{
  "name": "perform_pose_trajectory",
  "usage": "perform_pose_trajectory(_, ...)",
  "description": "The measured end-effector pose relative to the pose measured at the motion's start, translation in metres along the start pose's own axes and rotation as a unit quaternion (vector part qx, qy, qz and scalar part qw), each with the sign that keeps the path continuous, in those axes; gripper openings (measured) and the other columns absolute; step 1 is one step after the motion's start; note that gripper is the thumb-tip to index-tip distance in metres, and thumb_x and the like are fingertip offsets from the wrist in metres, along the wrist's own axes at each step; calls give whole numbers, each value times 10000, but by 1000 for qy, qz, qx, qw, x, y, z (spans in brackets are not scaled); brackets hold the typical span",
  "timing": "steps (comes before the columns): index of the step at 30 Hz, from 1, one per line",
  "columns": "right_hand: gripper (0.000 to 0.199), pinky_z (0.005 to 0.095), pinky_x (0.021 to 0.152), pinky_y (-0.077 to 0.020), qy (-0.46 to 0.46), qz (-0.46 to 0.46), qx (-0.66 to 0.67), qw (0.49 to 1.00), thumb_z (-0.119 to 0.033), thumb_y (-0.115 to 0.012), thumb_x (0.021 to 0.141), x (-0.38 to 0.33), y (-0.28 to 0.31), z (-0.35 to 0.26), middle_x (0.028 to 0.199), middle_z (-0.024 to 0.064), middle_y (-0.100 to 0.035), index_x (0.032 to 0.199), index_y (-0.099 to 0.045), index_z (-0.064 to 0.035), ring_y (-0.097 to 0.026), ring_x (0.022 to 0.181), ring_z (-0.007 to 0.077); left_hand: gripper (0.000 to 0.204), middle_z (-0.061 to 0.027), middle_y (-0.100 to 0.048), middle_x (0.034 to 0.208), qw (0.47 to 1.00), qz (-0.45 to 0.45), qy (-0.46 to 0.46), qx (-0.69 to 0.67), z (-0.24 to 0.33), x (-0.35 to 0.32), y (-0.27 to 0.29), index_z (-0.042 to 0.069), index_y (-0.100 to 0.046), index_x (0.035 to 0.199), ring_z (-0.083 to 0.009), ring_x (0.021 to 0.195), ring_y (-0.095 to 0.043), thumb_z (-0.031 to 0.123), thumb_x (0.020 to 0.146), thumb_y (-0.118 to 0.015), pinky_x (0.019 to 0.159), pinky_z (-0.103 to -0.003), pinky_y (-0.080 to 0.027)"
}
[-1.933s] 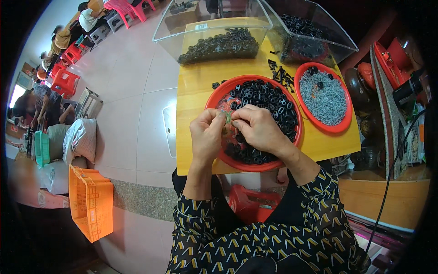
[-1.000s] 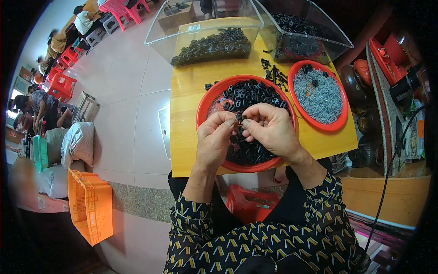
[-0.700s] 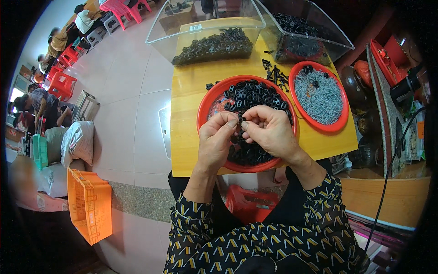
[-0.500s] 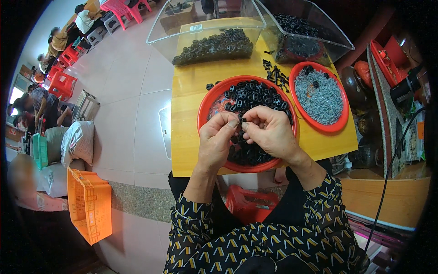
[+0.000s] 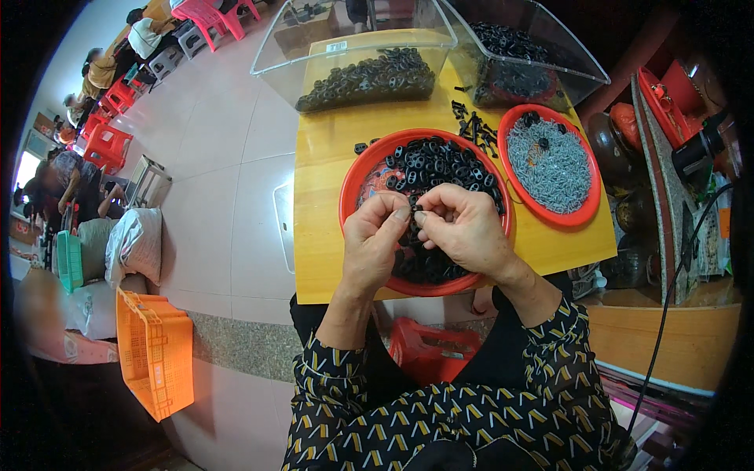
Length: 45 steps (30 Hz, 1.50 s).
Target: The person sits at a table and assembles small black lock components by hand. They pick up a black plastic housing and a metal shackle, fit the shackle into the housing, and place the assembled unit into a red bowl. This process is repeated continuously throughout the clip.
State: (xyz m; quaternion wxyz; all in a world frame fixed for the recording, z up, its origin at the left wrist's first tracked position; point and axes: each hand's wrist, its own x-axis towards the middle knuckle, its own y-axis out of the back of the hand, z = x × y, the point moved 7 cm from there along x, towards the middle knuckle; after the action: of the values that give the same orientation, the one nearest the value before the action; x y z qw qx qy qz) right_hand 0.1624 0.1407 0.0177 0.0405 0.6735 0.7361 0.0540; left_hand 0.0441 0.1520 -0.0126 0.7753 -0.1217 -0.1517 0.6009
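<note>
My left hand and my right hand meet above a round red tray on the yellow table. Both pinch one small black plastic part between thumbs and index fingers; the fingertips cover most of it. Beneath them the tray is heaped with loose black oval parts that have two holes each. To the right, a second red tray holds many small silver screws and a few black pieces. Several black pegs lie on the table between the trays and the clear bins.
Two clear plastic bins with black parts, one at the back left and one at the back right, stand along the far edge. An orange crate and white sacks are on the floor at left. A black cable hangs at right.
Almost nothing differs. Both hands keep their pinch over the tray, with only a slight shift of the fingers. At the far left a seated person has moved a little.
</note>
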Motion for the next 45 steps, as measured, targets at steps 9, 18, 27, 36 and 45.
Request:
perform_pose_trajectory(9,93,219,500,-499,-20,-18,37,999,-27,-546,804,0,0,0,687,56,-610,829,-600,43,-586,587,87,58,-8,-518,788,996,-8,-58,61,8,-1,-3,-15,-546,796,-69,725,-479,27,831,-529,653,-201,-401)
perform_pose_trajectory(18,90,220,508,-497,-24,-22,52,998,-47,-555,813,11,12,5,712,55,-602,851,-580,31,-582,611,83,102,-52,-577,785,988,49,24,143,7,2,12,-13,-589,870,-130,713,-544,60,800,-591,637,-260,-443)
perform_pose_trajectory(27,87,208,477,-454,-35,-17,25,999,-48,-559,797,12,17,11,689,36,-597,834,-586,25,-555,580,63,152,-178,-524,779,743,-65,-140,652,11,1,-15,-27,-583,766,-336,777,-503,38,633,-615,693,-408,-419)
perform_pose_trajectory(36,89,202,490,-460,-33,-45,103,993,-63,-563,805,12,16,10,720,45,-598,848,-575,14,-550,595,68,112,-71,-555,783,954,-33,37,297,3,4,4,-21,-525,809,-175,713,-548,-54,724,-589,637,-275,-447)
perform_pose_trajectory(45,106,202,523,-489,-62,-43,239,968,-68,-549,827,9,11,14,761,56,-584,894,-552,14,-575,622,95,159,-59,-617,810,998,-26,39,-43,-3,2,1,-10,-574,929,-91,662,-561,-30,772,-591,582,-202,-457)
